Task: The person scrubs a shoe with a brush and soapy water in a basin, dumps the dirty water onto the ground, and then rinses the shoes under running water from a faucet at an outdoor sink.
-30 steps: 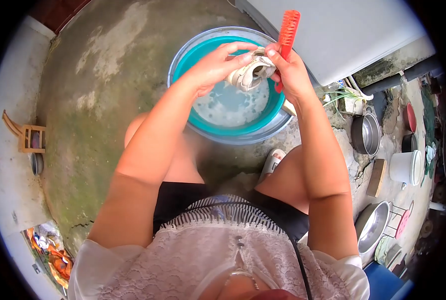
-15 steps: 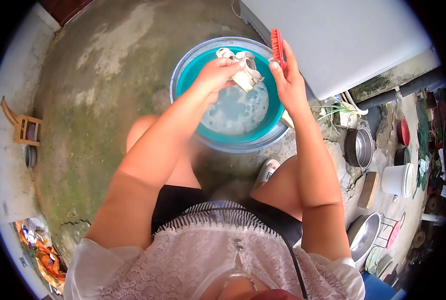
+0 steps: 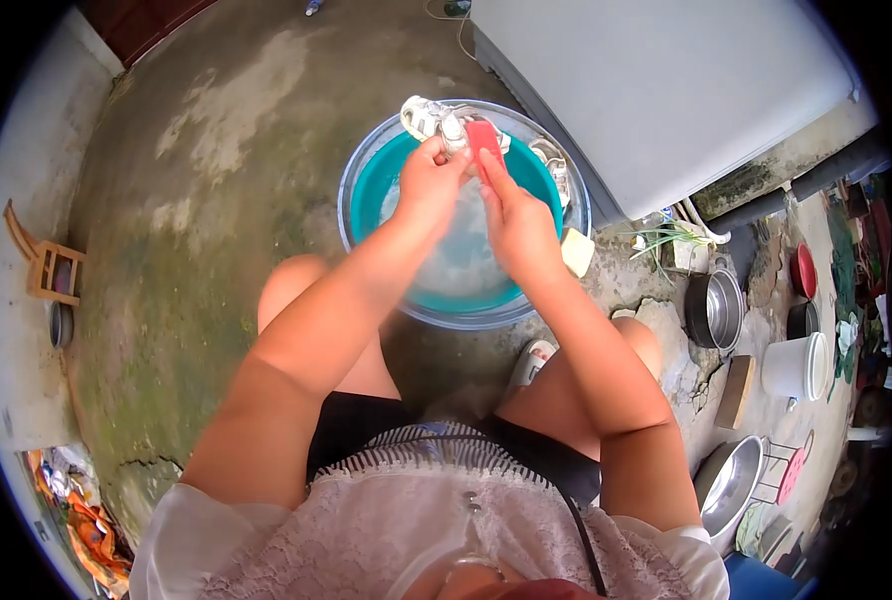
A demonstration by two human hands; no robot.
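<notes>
Shoe [image 3: 454, 129] in left hand [image 3: 430, 188], red brush [image 3: 483, 140] (in right hand [image 3: 518, 222]) over it.

The floor [image 3: 216, 330] is stained concrete, greenish on the left and cracked on the right. A wide metal basin [image 3: 456, 321] stands on it; off to the right are a metal pot [image 3: 721, 310], a wooden block [image 3: 735, 392] and a white bucket [image 3: 788, 368].

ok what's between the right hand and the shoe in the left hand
The red brush: the right hand holds it over the white shoe in the left hand, as the head view shows. Whether its bristles touch is hidden.
</notes>
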